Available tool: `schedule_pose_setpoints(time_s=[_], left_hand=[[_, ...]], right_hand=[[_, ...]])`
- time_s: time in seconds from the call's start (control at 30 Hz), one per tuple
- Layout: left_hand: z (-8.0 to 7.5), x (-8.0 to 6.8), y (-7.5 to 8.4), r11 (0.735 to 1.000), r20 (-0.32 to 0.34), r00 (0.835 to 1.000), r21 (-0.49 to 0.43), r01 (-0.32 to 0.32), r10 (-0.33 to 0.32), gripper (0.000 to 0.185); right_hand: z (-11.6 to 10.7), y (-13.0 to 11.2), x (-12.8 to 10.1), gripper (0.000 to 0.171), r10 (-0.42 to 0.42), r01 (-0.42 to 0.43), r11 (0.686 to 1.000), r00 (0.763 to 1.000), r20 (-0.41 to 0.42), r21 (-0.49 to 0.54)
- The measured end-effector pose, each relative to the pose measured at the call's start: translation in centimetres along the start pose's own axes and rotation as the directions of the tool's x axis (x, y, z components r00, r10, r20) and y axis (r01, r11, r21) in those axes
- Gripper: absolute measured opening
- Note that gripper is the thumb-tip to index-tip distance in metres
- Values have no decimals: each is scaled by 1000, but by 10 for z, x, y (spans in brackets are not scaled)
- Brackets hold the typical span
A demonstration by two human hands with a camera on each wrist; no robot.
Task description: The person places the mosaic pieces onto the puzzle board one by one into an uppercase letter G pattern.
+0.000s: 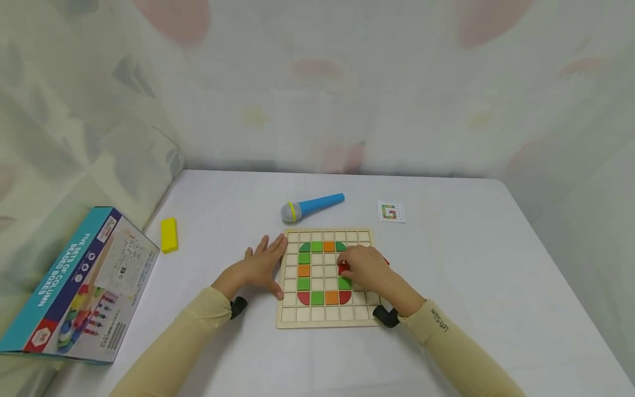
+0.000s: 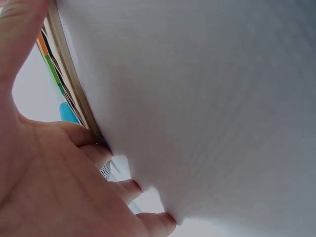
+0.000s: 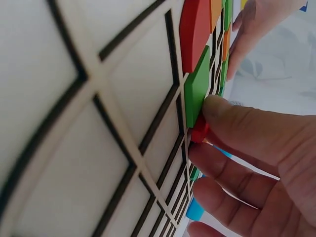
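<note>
A wooden grid board point(image 1: 327, 326) lies on the table with green, orange and red tiles set along a squarish outline. My right hand point(image 1: 366, 268) is over the board's right part, pinching a red tile point(image 3: 199, 130) between thumb and finger. That tile sits right beside a green tile point(image 3: 197, 89), with a red corner tile point(image 3: 194, 34) past it. A bit of red point(image 1: 387, 262) shows at the far side of the right hand, mostly hidden. With fingers spread, my left hand point(image 1: 255, 269) rests along the board's left edge, its fingertips on the cloth in the left wrist view.
Behind the board lies a blue toy microphone point(image 1: 317, 205). A small pattern card point(image 1: 391, 212) is at the back right. To the left are a yellow block point(image 1: 169, 235) and a large printed box point(image 1: 99, 298). White cloth point(image 1: 471, 264) covers the table.
</note>
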State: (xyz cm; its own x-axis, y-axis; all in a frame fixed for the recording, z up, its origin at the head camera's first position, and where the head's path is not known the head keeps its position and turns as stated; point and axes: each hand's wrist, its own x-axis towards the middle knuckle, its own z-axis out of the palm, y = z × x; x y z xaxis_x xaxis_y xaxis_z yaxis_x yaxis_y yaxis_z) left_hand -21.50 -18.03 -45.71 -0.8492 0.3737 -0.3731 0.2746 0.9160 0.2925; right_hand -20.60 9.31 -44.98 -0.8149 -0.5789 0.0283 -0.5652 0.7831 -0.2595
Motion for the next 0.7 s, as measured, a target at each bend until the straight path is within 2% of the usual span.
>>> schedule_pose_setpoints(time_s=[0.2,0.37,0.7], left_hand=[[0,0,0,1000,7,1000,-7,0,0,137],[1,1,1,1000,4,1000,0,3,-3,138],[-2,0,1,1000,6,1000,-6,1,-1,137]], right_hand=[[2,0,0,27,0,0,1000,1000,14,11],[1,2,-2,24,-8,8,1000,1000,-8,24],[-11,38,-22,26,109,-107,994,991,-79,26]])
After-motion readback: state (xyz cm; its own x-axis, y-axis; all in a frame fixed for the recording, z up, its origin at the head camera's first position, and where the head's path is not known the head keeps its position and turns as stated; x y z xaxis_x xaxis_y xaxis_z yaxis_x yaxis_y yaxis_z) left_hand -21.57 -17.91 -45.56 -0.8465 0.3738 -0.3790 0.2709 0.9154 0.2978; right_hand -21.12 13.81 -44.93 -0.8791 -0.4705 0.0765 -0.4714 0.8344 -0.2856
